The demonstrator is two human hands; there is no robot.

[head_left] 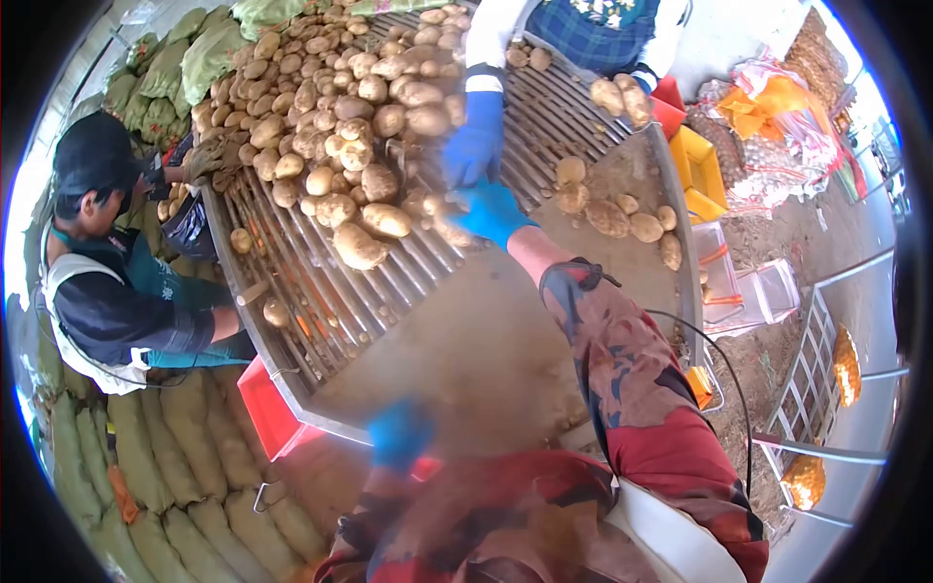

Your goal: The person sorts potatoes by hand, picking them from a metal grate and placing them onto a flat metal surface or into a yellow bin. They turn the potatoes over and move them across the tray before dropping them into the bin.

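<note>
Head view shows the tabletop (466,325), partly of metal slats and partly flat, which is the landmark for all places. On its left side stands a person with a black cap (107,272), and below this person lie long green sacks (185,428). A red container (274,413) is beside the lower left edge of the tabletop. The big heap of potatoes (321,126) covers the upper left part of the slats. The left hand (400,432), in blue glove, is at the near edge; it is blurred, so I cannot tell if it is wide or narrow. The co-worker's hand (473,146) and the right hand (494,209) are very close together over the slats, near the heap; the right hand's grip cannot be told. More potatoes lie on the right flat part. Outside the right edge is a yellow container (695,175).
</note>
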